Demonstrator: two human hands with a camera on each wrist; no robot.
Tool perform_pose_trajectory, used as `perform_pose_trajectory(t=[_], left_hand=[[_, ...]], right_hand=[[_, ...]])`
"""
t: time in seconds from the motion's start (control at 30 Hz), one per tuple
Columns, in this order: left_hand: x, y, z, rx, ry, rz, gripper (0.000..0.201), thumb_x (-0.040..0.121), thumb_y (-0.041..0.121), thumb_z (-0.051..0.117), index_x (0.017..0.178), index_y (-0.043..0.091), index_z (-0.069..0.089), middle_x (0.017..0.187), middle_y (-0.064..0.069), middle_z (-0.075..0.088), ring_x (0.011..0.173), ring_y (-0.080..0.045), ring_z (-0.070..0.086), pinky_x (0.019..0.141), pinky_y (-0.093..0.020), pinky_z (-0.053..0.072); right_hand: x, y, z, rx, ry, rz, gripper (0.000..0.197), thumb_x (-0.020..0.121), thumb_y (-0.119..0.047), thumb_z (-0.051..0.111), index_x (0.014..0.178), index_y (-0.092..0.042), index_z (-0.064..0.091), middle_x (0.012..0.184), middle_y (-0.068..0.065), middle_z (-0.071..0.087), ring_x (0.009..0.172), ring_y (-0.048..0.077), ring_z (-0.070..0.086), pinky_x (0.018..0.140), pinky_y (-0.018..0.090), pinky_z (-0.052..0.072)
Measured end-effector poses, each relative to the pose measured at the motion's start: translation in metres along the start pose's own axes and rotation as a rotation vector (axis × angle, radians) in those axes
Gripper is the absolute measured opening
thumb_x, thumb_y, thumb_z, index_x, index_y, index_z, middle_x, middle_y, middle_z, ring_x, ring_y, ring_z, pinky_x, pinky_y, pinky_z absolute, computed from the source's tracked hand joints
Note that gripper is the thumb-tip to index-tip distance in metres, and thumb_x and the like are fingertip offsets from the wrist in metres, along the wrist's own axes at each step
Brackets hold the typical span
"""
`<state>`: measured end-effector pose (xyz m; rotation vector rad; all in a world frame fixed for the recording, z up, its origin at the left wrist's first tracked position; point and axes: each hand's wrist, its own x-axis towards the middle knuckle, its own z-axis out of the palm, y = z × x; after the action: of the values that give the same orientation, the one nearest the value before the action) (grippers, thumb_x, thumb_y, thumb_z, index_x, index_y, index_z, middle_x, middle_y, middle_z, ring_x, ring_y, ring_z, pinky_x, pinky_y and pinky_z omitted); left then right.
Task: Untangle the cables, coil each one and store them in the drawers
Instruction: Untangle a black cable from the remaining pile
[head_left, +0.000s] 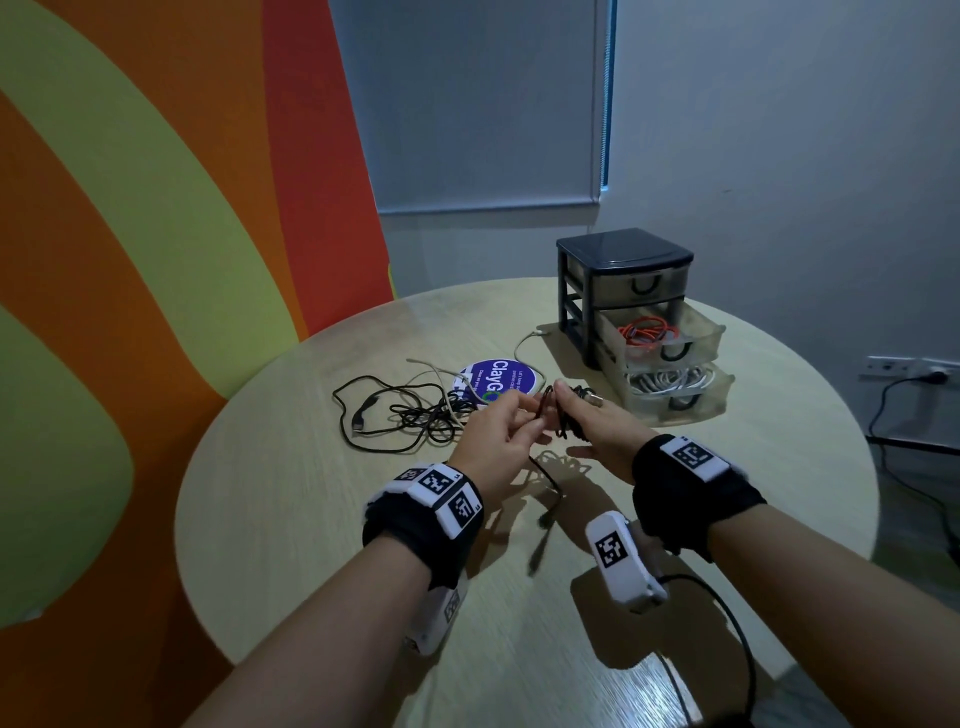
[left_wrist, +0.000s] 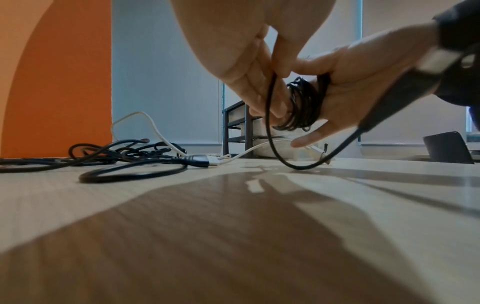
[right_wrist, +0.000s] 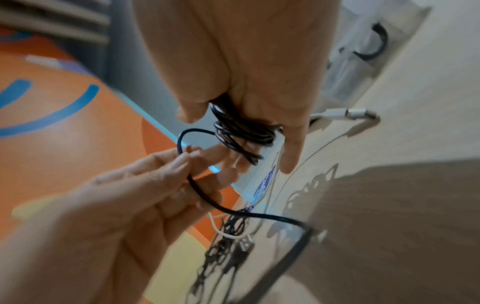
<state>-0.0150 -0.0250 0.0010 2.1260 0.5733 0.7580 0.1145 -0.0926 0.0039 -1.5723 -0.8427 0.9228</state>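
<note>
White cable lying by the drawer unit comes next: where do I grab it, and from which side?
Judging by its pose, pinch the white cable at its bare end beside the drawer unit, coming from above. That end lies free on the table; its other stretch runs into the black tangle.

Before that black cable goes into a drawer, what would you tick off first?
1. Coil held on right hand: ok.
2. Left hand pinching the free strand: ok.
3. Cable fully wound: not ok, its tail hangs down to the table.
4. A drawer open: ok, the middle drawer holds an orange cable.
5. Other cables untangled: not ok, a black and white tangle remains.
</note>
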Motion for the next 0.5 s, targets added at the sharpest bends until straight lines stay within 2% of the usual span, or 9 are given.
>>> perform_pose_trajectory(t=[0.07,0.1,0.17,0.23,0.33,0.43,0.5], left_hand=[[0.000,-0.001,0.000,-0.031,-0.051,0.012,0.012,0.093,0.010,0.054,0.092,0.019,0.062,0.082,0.008,0.066,0.072,0.006,0.061,0.070,-0.012,0.049],[0.000,-0.001,0.000,-0.030,-0.084,0.011,0.015,0.093,0.012,0.054,0.085,0.022,0.063,0.077,0.010,0.065,0.068,0.006,0.060,0.068,-0.013,0.048],[-0.002,0.000,0.000,-0.024,-0.166,-0.057,0.019,0.094,0.019,0.053,0.081,0.023,0.066,0.071,0.007,0.066,0.064,0.003,0.061,0.064,-0.013,0.046],[-0.002,-0.003,0.000,0.043,-0.231,-0.135,0.026,0.095,0.032,0.051,0.084,0.019,0.070,0.067,0.000,0.066,0.058,-0.003,0.059,0.060,-0.013,0.045],[-0.001,-0.005,-0.001,0.133,-0.283,-0.210,0.051,0.092,0.053,0.045,0.077,0.013,0.074,0.056,-0.005,0.054,0.046,-0.011,0.045,0.054,-0.024,0.038],[0.000,-0.002,-0.002,0.181,-0.201,-0.272,0.064,0.090,0.061,0.039,0.070,0.009,0.071,0.044,0.004,0.041,0.041,-0.010,0.037,0.051,-0.024,0.033],[0.000,-0.001,-0.002,0.216,-0.158,-0.256,0.062,0.089,0.062,0.040,0.066,0.011,0.067,0.043,0.006,0.038,0.041,-0.010,0.037,0.051,-0.024,0.031]], right_hand=[[0.000,-0.001,0.002,0.179,-0.038,-0.025,0.038,0.094,-0.044,0.044,0.108,-0.015,0.065,0.112,0.006,0.067,0.101,0.016,0.060,0.088,0.035,0.046],[0.000,-0.002,0.003,0.262,-0.071,-0.042,0.032,0.096,-0.039,0.044,0.106,-0.016,0.063,0.111,0.003,0.067,0.098,0.013,0.061,0.087,0.035,0.048],[-0.002,-0.004,0.004,0.339,-0.107,-0.060,0.027,0.096,-0.035,0.045,0.104,-0.017,0.062,0.103,-0.002,0.069,0.093,0.007,0.063,0.076,0.029,0.050],[-0.001,-0.006,0.003,0.392,-0.111,-0.065,0.022,0.095,-0.032,0.048,0.095,-0.016,0.062,0.083,-0.005,0.070,0.085,0.006,0.064,0.064,0.023,0.050],[-0.002,-0.010,-0.002,0.495,-0.103,-0.031,0.023,0.095,-0.029,0.048,0.078,-0.015,0.054,0.050,-0.009,0.051,0.059,0.007,0.060,0.060,0.021,0.049],[-0.004,-0.013,-0.009,0.525,-0.086,-0.004,0.031,0.096,-0.032,0.046,0.068,-0.017,0.045,0.038,-0.011,0.030,0.042,0.007,0.042,0.063,0.027,0.047],[-0.008,-0.015,-0.012,0.517,-0.097,-0.003,0.038,0.096,-0.031,0.046,0.061,-0.018,0.038,0.035,-0.011,0.024,0.036,0.007,0.031,0.056,0.024,0.046]])
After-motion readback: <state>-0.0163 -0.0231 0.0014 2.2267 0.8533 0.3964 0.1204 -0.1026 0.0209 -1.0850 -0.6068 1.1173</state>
